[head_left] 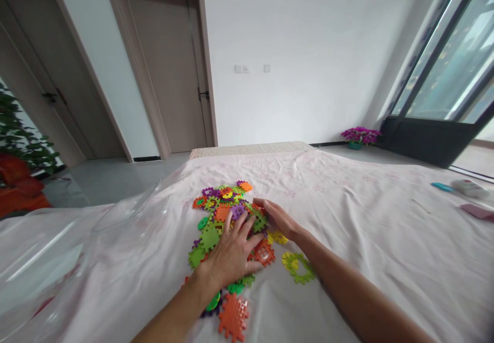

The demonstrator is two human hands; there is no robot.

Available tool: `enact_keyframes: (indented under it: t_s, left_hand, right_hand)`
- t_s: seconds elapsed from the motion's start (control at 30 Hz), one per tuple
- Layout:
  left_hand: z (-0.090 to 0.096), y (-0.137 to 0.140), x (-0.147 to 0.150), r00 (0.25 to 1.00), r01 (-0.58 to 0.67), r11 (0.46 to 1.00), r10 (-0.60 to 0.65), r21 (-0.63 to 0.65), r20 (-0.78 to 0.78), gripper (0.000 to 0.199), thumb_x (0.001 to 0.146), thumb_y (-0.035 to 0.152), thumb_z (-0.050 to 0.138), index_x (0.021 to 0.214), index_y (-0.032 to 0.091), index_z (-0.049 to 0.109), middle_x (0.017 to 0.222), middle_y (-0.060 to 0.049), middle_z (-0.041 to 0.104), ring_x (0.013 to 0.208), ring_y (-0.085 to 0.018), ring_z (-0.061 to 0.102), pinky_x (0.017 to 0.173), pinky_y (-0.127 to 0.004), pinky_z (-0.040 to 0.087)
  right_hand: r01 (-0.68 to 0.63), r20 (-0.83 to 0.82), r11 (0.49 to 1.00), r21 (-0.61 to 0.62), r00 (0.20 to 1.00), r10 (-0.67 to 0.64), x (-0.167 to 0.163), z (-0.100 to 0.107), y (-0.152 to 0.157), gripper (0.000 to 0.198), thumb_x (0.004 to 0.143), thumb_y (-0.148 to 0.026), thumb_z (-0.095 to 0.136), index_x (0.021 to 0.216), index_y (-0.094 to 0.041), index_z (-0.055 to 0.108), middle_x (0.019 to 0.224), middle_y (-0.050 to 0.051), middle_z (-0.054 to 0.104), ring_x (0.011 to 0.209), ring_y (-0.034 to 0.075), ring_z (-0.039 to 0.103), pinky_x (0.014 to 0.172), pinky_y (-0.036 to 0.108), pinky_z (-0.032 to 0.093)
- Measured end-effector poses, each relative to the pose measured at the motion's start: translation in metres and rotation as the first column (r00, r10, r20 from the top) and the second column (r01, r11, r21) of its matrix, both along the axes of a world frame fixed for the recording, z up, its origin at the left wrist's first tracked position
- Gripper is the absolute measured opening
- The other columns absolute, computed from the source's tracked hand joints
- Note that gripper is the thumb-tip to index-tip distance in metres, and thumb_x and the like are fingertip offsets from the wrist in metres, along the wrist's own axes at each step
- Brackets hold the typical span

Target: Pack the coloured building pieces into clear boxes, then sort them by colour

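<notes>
A heap of plastic interlocking building pieces in green, orange, purple and yellow is spread over the cloth in front of me. My left hand lies on the heap with its fingers spread, palm down. At the heap's right edge is my right hand, fingers stretched out against the pieces. Below my left hand sits an orange brick-patterned piece. A yellow-green ring-shaped piece rests beside my right forearm. Pieces under my left palm are hidden.
A pale cloth covers the broad surface. Clear plastic packaging lies at the left. On the right side are a whitish object and a blue item. Purple flowers stand on the floor by the wall.
</notes>
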State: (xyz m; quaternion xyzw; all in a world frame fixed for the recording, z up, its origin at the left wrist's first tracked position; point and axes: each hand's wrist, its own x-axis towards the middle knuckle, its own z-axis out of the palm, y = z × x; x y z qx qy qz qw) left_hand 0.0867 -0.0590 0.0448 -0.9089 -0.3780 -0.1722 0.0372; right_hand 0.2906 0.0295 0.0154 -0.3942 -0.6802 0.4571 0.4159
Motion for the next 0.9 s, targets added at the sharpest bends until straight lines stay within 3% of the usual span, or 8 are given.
enact_keyframes:
  t_s: [0.1,0.2,0.3,0.43,0.5,0.63,0.8,0.9]
  left_hand:
    - [-0.002,0.020,-0.010,0.997,-0.048,0.996,0.043,0.071,0.063,0.046,0.084,0.052,0.059,0.125,0.032,0.058,0.148,-0.007,0.042,0.139,-0.031,0.031,0.114,-0.063,0.010]
    - [0.002,0.034,-0.023,0.983,-0.098,0.989,0.079,0.109,0.167,0.031,0.090,0.038,0.055,0.118,0.029,0.062,0.138,-0.005,0.054,0.130,-0.023,0.045,0.115,-0.054,0.020]
    - [0.010,0.047,-0.044,0.938,-0.233,0.963,0.187,0.132,0.292,0.028,0.092,0.034,0.051,0.115,0.027,0.064,0.131,-0.006,0.060,0.124,-0.022,0.052,0.113,-0.050,0.027]
    - [0.006,0.062,-0.075,0.860,-0.394,0.919,0.361,0.020,0.361,0.035,0.094,0.041,0.044,0.115,0.025,0.065,0.131,-0.007,0.060,0.124,-0.025,0.051,0.112,-0.049,0.029]
    - [-0.005,0.070,-0.088,0.825,-0.425,0.896,0.441,-0.126,0.354,0.042,0.094,0.045,0.038,0.121,0.023,0.063,0.132,-0.008,0.059,0.128,-0.025,0.048,0.112,-0.045,0.030]
    - [-0.031,0.080,-0.103,0.790,-0.358,0.851,0.496,-0.385,0.361,0.055,0.095,0.051,0.028,0.133,0.020,0.053,0.140,-0.008,0.052,0.137,-0.023,0.037,0.114,-0.041,0.029]
    - [-0.045,0.082,-0.106,0.770,-0.303,0.850,0.485,-0.431,0.415,0.056,0.094,0.055,0.031,0.133,0.022,0.054,0.145,-0.008,0.047,0.141,-0.025,0.032,0.116,-0.043,0.025]
    - [-0.044,0.081,-0.105,0.763,-0.306,0.839,0.498,-0.449,0.412,0.056,0.092,0.056,0.035,0.133,0.024,0.055,0.147,-0.008,0.043,0.140,-0.026,0.033,0.115,-0.044,0.025]
  right_hand:
    - [0.148,-0.113,0.989,-0.019,0.982,-0.150,0.010,-0.002,0.005,0.058,0.091,-0.064,0.036,0.125,-0.023,0.060,0.135,0.008,0.056,0.123,0.026,0.052,0.103,0.045,0.041]
    - [0.333,0.101,0.930,0.157,0.931,-0.351,0.021,-0.008,0.012,0.058,0.090,-0.062,0.038,0.123,-0.020,0.061,0.131,0.012,0.058,0.123,0.027,0.051,0.106,0.045,0.037]
    - [0.343,0.342,0.884,0.318,0.828,-0.444,0.025,-0.015,0.017,0.059,0.094,-0.057,0.032,0.130,-0.016,0.056,0.132,0.015,0.057,0.125,0.028,0.049,0.109,0.044,0.033]
    - [0.262,0.508,0.891,0.370,0.746,-0.430,0.010,-0.020,0.013,0.053,0.097,-0.048,0.027,0.133,-0.017,0.052,0.131,0.013,0.057,0.123,0.027,0.050,0.107,0.044,0.033]
    - [0.194,0.515,0.907,0.373,0.770,-0.377,-0.001,-0.018,0.006,0.049,0.098,-0.046,0.026,0.130,-0.021,0.054,0.130,0.010,0.059,0.122,0.026,0.051,0.107,0.043,0.034]
    - [0.053,0.425,0.937,0.344,0.881,-0.206,-0.015,-0.009,-0.006,0.049,0.099,-0.048,0.024,0.121,-0.024,0.061,0.123,0.005,0.064,0.114,0.023,0.057,0.101,0.037,0.041]
    - [0.184,0.395,0.922,0.341,0.862,-0.318,-0.003,-0.003,0.015,0.046,0.097,-0.044,0.032,0.118,-0.019,0.065,0.118,0.010,0.066,0.113,0.026,0.058,0.099,0.040,0.042]
    - [0.141,0.463,0.931,0.337,0.836,-0.294,0.005,-0.003,0.033,0.046,0.093,-0.042,0.042,0.128,-0.019,0.059,0.126,0.012,0.061,0.117,0.027,0.055,0.102,0.043,0.040]
